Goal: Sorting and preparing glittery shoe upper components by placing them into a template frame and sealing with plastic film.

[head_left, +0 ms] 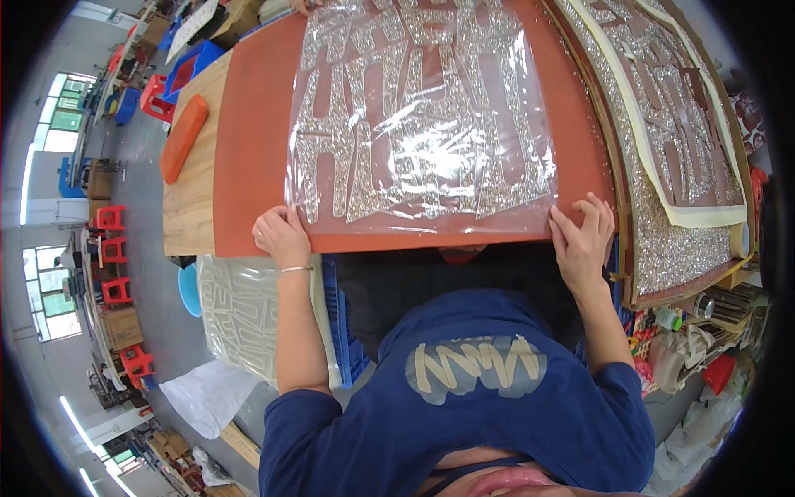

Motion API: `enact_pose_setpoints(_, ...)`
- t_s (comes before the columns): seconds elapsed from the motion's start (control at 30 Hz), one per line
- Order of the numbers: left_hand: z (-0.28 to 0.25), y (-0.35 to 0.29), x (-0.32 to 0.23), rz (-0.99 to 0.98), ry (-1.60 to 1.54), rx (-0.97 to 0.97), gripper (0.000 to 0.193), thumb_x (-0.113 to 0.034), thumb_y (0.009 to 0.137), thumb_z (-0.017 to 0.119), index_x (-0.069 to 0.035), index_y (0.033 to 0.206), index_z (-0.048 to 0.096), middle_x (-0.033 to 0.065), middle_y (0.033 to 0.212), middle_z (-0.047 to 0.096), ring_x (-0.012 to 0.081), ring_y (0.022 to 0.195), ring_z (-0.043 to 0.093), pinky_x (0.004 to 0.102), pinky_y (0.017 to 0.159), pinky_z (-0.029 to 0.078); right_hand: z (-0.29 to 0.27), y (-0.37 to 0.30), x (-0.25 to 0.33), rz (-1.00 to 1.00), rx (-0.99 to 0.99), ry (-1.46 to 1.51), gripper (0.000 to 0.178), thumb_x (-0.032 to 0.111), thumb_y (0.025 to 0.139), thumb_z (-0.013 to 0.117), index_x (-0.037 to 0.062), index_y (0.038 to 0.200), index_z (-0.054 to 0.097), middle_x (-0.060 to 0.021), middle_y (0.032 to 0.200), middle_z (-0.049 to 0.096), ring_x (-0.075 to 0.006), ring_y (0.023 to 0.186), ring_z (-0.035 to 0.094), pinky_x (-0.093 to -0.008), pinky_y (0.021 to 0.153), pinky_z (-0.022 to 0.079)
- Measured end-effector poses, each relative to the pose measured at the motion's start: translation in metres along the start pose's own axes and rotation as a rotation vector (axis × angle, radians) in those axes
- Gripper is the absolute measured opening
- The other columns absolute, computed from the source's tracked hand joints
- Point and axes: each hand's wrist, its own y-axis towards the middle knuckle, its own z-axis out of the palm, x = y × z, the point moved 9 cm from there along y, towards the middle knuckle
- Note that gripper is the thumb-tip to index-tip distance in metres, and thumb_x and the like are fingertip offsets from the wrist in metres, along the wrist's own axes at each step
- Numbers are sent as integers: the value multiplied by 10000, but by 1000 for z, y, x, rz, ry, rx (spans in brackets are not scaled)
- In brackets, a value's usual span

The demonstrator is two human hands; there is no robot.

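A clear plastic film sheet (pixel 422 224) lies over a reddish-orange mat (pixel 248 149), with large letter-like shapes of glittering stones (pixel 373 166) spread across it. At its near left corner my left hand (pixel 281 238) grips the film's edge, thumb and fingers closed together. My right hand (pixel 585 240) pinches the near right corner with bent fingers. Light glares off the middle of the film. Another person's hand (pixel 301 5) shows partly at the film's far left corner.
To the right stands a wood-edged tray (pixel 631 257) of loose stones, with a cream-bordered stencil (pixel 704 217) on it. An orange block (pixel 184 139) rests on the wooden tabletop (pixel 189 224) at left. Below are a sheet with letter outlines (pixel 240 319) and a blue crate (pixel 352 348).
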Motion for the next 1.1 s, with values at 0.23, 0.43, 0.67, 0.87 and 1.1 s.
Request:
enact_pose_setpoints(0.23,-18,2,-51,601,289,26,525,-120,836,517,-98,1352,424,142,1387,395,358,1384,186,645,1069,103,22,1,23,-313,322,48,482,-11,755,491,40,1233,533,-123,1339,483,-338,1323,343,-569,1111,128)
enact_pose_setpoints(0.43,8,2,-47,787,353,464,517,-198,858,497,-53,1348,421,117,1432,377,367,1387,196,654,1065,103,14,-21,25,-447,532,40,466,60,739,542,-20,1198,540,-145,1306,504,-329,1265,420,-596,1105,129)
enact_pose_setpoints(0.67,-5,52,-117,339,680,875,281,-267,864,543,-91,1012,704,123,1098,657,352,1239,461,627,1016,246,2,0,44,-601,496,28,307,126,769,566,-31,1025,630,-189,1096,615,-310,1156,508,-535,1075,230)
enact_pose_setpoints(0.87,45,14,-218,604,-120,478,688,-497,931,391,-34,1425,270,239,1474,243,371,1373,225,582,1084,139,35,22,76,-685,808,18,206,235,824,587,46,742,589,-105,586,573,-314,632,595,-447,734,467)
enact_pose_setpoints(1.1,43,-3,-219,598,-168,395,673,-532,932,344,-99,1442,277,233,1481,234,358,1389,195,575,1092,110,63,135,96,-303,428,428,209,203,828,574,3,881,606,-189,776,643,-359,752,640,-450,666,505)
